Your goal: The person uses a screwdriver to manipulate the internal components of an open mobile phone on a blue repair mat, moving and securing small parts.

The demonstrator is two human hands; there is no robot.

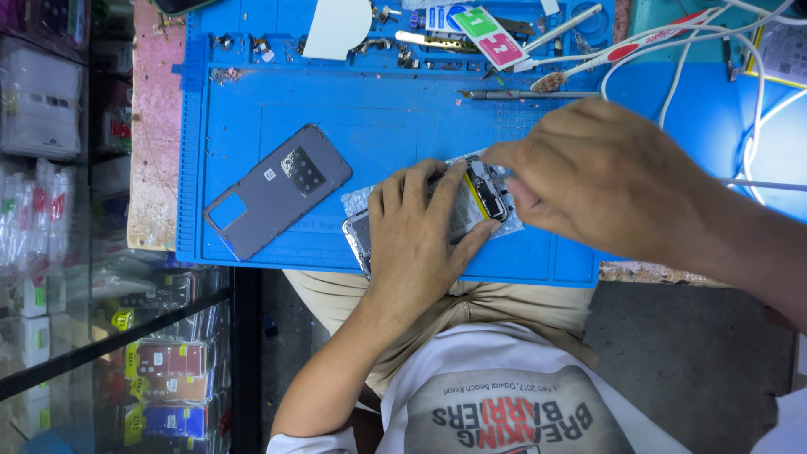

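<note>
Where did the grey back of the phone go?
In the head view, the grey back cover lies flat on the blue work mat, apart from the left hand pressing on the opened phone.

We wear a white short-sleeved T-shirt (pixel 504 395) with a grey printed panel bearing black and red lettering, and khaki trousers (pixel 471 311).

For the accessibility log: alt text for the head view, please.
Two bare hands work on an opened smartphone lying on a blue silicone repair mat: the left hand presses it down, the right hand pinches at its top end. A detached grey plastic back cover lies beside it.
</note>
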